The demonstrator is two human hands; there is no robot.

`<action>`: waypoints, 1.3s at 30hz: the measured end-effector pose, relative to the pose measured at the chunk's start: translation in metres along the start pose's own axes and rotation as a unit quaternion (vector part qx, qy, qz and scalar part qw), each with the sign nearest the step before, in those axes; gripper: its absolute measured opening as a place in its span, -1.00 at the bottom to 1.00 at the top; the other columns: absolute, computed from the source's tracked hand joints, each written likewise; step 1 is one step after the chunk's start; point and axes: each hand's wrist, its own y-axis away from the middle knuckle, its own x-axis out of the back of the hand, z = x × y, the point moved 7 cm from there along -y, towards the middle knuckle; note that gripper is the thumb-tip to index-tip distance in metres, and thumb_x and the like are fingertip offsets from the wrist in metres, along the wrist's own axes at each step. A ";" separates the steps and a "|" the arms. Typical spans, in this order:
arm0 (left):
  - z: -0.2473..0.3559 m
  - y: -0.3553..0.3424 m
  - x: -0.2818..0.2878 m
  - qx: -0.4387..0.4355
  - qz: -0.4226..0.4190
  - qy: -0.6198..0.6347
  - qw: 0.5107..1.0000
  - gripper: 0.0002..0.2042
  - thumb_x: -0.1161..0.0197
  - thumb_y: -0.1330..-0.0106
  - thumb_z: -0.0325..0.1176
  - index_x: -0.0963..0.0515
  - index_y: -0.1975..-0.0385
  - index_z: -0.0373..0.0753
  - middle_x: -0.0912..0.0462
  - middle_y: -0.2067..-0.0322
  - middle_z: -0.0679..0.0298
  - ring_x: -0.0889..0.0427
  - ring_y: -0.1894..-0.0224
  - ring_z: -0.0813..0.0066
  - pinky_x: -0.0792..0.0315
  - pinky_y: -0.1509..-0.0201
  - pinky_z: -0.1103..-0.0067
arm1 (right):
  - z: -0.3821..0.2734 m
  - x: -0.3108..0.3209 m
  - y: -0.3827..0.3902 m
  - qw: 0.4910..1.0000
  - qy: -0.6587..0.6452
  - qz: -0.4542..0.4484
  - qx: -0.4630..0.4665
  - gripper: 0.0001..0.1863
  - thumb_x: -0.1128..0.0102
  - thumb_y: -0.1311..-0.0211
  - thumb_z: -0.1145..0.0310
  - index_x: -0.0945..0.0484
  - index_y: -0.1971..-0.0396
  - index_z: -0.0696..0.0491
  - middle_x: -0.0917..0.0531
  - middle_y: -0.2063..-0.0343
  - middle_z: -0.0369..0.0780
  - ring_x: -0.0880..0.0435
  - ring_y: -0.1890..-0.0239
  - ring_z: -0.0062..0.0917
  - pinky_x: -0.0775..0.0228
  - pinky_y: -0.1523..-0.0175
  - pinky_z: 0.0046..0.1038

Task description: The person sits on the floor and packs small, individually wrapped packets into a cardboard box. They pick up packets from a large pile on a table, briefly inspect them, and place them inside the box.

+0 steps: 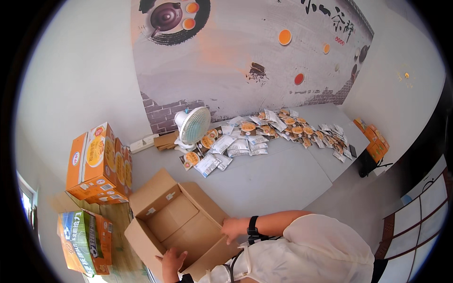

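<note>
An open brown cardboard box (177, 217) sits tilted at the near edge of the grey table, its flaps folded outward and bare cardboard showing inside. My left hand (172, 261) grips its near left rim, with the fingers reaching over into the box. At the right wall, my right hand (234, 228) holds the edge; the fingertips are partly hidden by the cardboard. A black band circles my right wrist.
Many silver and brown sachets (245, 137) lie piled along the back of the grey table (283, 179). A white fan (195, 126) stands among them at the left. Orange cartons (101, 162) are stacked on the left, above a green and orange carton (85, 243). More orange boxes (376, 144) stand far right.
</note>
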 end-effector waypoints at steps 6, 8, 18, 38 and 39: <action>0.087 -0.023 -0.034 -0.070 0.115 0.051 0.990 -0.44 -0.18 -0.11 -0.05 -0.32 -0.09 -0.20 -0.56 0.20 0.02 -0.50 0.04 0.13 0.27 -0.28 -0.05 | 0.019 0.009 0.020 0.986 -0.096 -0.011 0.138 -0.33 -0.25 0.04 0.11 -0.29 -0.15 -0.10 -0.56 0.27 -0.01 -0.49 0.16 -0.13 -0.37 0.18 -0.20; 0.111 -0.036 -0.072 -0.039 0.064 0.160 0.984 -0.42 -0.16 -0.15 -0.07 -0.26 -0.13 -0.21 -0.57 0.20 0.01 -0.53 0.09 0.08 0.02 -0.23 0.05 | 0.018 0.033 0.041 0.984 -0.072 -0.042 0.159 -0.36 -0.20 -0.02 0.14 -0.27 -0.16 -0.10 -0.47 0.11 0.02 -0.48 0.12 -0.13 -0.37 0.12 -0.21; 0.170 -0.078 -0.156 0.049 0.217 0.135 0.966 -0.16 -0.29 -0.10 -0.05 0.03 -0.20 -0.44 -0.48 0.09 -0.08 -0.59 0.17 0.27 -0.49 0.16 0.31 | 0.257 -0.031 0.142 0.951 -0.101 0.210 0.202 -0.39 -0.15 -0.08 0.21 -0.25 -0.14 0.06 -0.19 -0.15 0.08 -0.21 -0.19 -0.10 -0.18 -0.15 -0.21; 0.279 -0.063 -0.159 0.232 0.308 -0.075 0.920 -0.49 -0.23 -0.04 -0.14 -0.24 0.13 -0.35 -0.56 0.33 -0.13 -0.54 0.24 -0.11 -0.42 0.18 0.22 | 0.407 -0.076 0.233 0.957 -0.026 0.277 0.085 -0.29 0.03 -0.16 -0.09 -0.11 -0.25 -0.04 -0.01 -0.29 -0.10 0.17 -0.37 -0.27 0.41 -0.36 -0.11; 0.281 -0.062 -0.158 0.221 0.307 -0.074 0.923 -0.48 -0.22 -0.04 -0.13 -0.23 0.13 -0.35 -0.56 0.33 -0.14 -0.54 0.25 -0.10 -0.42 0.19 0.22 | 0.405 -0.078 0.231 0.956 -0.031 0.277 0.087 -0.29 0.03 -0.15 -0.09 -0.12 -0.25 -0.05 -0.01 -0.29 -0.10 0.17 -0.37 -0.27 0.42 -0.36 -0.11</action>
